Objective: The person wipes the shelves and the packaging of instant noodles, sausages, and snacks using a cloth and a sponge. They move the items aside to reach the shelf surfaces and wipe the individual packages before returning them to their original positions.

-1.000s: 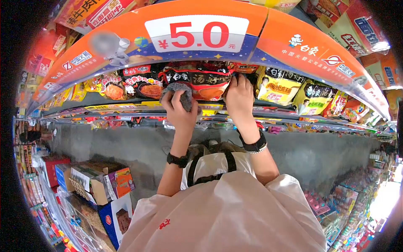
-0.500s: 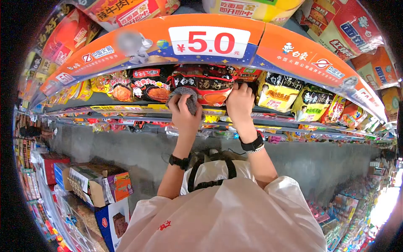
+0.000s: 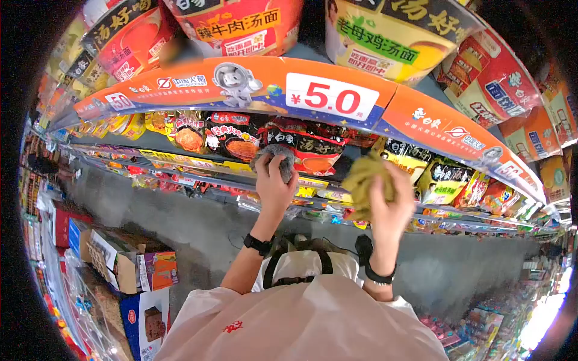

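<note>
My left hand (image 3: 278,188) is closed around a crumpled grey cloth (image 3: 274,155), held at the shelf's front edge against the lower left of a red and black instant noodle pack (image 3: 307,149). In my right hand (image 3: 392,198) is a bunched olive-yellow cloth (image 3: 363,185), slightly blurred, in front of the shelf. Behind this cloth stands a yellow and black noodle pack (image 3: 402,157), partly covered by it. A dark gap shows on the shelf between the red pack and the yellow one.
An orange price strip (image 3: 241,84) marked 5.0 overhangs the packs, with large noodle buckets (image 3: 385,36) above it. More noodle packs (image 3: 233,135) line the shelf on both sides. Opened cardboard boxes (image 3: 123,259) stand on the grey floor (image 3: 198,216) at left.
My right hand has come off the right side of the red pack, back and to the right, and the olive-yellow cloth now shows in it. The view has shifted; my left hand keeps the grey cloth.
</note>
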A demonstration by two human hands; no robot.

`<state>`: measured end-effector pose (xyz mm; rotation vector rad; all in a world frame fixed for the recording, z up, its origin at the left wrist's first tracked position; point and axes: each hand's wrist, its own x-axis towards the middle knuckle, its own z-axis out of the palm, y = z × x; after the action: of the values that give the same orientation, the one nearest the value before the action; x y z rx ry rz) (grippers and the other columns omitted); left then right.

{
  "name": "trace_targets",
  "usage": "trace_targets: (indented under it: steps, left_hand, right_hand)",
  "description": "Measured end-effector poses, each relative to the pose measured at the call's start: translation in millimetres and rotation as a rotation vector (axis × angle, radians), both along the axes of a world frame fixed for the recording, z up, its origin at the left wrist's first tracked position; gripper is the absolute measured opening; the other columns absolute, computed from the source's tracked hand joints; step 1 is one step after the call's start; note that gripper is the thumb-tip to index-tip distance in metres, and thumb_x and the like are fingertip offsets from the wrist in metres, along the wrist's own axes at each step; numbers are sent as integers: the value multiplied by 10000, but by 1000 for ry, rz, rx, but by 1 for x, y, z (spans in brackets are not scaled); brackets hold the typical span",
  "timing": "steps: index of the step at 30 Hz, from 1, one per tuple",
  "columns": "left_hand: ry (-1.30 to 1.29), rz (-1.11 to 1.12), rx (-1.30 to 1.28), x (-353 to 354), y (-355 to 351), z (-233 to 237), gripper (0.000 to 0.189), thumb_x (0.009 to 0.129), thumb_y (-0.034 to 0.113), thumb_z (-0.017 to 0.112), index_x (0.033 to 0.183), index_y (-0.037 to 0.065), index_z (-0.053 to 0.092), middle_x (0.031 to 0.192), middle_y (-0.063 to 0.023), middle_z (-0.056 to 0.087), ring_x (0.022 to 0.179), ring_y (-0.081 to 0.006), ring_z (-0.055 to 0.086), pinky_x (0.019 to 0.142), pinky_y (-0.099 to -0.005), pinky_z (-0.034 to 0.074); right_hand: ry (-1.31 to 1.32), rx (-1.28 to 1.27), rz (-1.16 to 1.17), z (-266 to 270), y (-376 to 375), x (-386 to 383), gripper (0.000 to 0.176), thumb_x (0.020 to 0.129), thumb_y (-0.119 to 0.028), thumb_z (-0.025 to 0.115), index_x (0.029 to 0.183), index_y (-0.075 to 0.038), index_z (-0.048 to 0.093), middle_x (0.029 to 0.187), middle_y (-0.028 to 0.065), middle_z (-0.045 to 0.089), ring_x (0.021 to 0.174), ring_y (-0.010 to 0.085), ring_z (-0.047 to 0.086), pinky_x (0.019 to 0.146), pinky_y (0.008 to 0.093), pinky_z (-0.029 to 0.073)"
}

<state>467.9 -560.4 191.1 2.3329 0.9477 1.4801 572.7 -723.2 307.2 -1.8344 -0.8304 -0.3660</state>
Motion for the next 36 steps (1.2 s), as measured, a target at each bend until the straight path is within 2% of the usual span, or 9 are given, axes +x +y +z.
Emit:
trace_targets:
  steps: [5,7,11,15,23,29,34,35,36]
  left_hand:
    - [-11,-19,-76,-2,-4,7,415,684,124,648,1057,115,465,1055,-185,438,877,-378,514,648,-416,466]
    - [-20,-8,-90,-5,-5,13,397,683,120,640,1042,111,471,1053,-176,443,899,-379,504,676,-420,458]
    - [-106,-106,-211,-23,-3,32,348,668,83,632,987,79,493,1009,-150,476,923,-353,491,738,-401,436]
    - [-354,-119,-261,-49,-13,76,291,647,10,610,918,15,505,900,-129,514,874,-279,500,783,-336,404]
    - [-386,-399,162,-29,-25,172,371,617,117,677,973,87,573,960,-103,533,867,-265,505,774,-370,417]
    - [-385,-246,351,5,-15,179,402,566,105,719,960,148,656,856,-44,556,694,-188,568,540,-296,487]
    - [-443,-48,318,-22,18,171,455,528,51,715,969,143,653,862,-65,520,752,-213,546,625,-312,482]
    - [-494,-5,334,-32,29,177,370,571,45,700,930,121,657,849,-49,538,688,-199,566,557,-294,468]
    - [-461,27,307,-44,40,177,369,575,34,693,932,118,648,853,-57,527,715,-214,558,584,-310,468]
  right_hand:
    - [-317,521,-365,44,-18,-11,338,704,74,483,1033,14,528,1073,143,517,1011,272,482,915,411,352]
    - [-360,595,-365,53,-8,-1,315,716,59,495,1025,11,528,1104,139,502,1025,266,474,928,409,342]
    - [-495,334,-289,64,17,17,261,728,19,550,981,-41,570,1093,142,496,1024,282,468,925,396,340]
    - [-662,365,-339,57,40,25,229,719,-23,567,945,-60,573,1081,136,453,1031,283,444,903,403,346]
    - [-726,327,-479,58,46,23,202,741,-65,532,942,-52,537,1081,132,485,1015,290,432,907,430,311]
    - [-795,329,-478,55,44,30,181,785,-75,511,956,-16,519,1081,148,492,1029,302,434,926,450,318]
    - [-860,270,-514,57,44,27,194,820,-60,478,1003,-12,519,1062,129,502,1003,274,433,860,414,345]
    - [-863,266,-513,56,44,26,194,820,-60,478,1003,-12,519,1062,129,502,1003,274,433,860,414,345]
    - [-843,275,-526,56,44,27,170,826,-70,483,983,-17,518,1068,134,497,1022,284,430,883,428,341]
